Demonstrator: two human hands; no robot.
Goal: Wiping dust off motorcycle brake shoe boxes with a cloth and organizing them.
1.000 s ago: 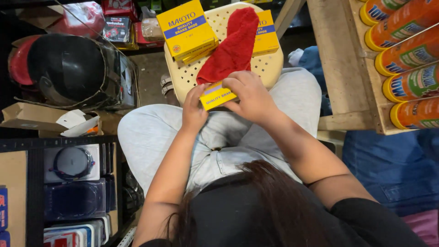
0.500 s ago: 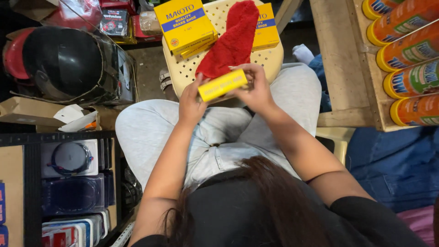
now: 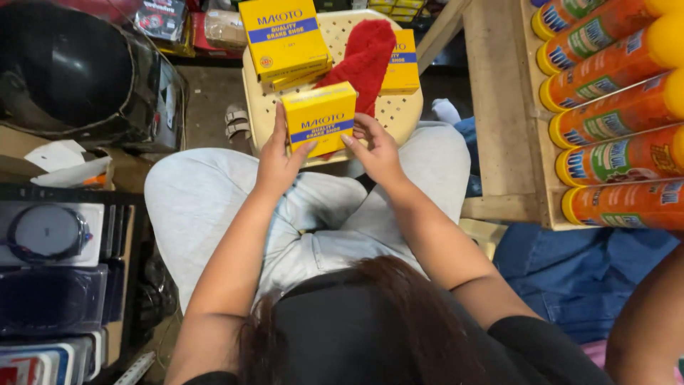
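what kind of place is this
Probably a small motor-parts shop or stockroom: both hands hold a yellow box over a stool stacked with more yellow boxes, beside shelved orange spray cans and a black helmet.

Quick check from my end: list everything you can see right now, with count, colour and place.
held box: 1, yellow with blue band, between both hands above the stool
stool: 1, cream, perforated seat, in front of the knees
stacked boxes: at least 2, yellow, on the stool's left
box under the cloth: 1, yellow, stool's right
cloth: 1, red, across the stool
spray cans: 6 visible, orange and yellow, lying on a wooden shelf, right
helmet: 1, black, top left
sandal: 1, pale, floor beside the stool
left hand: on the box's left side
right hand: on the box's right side
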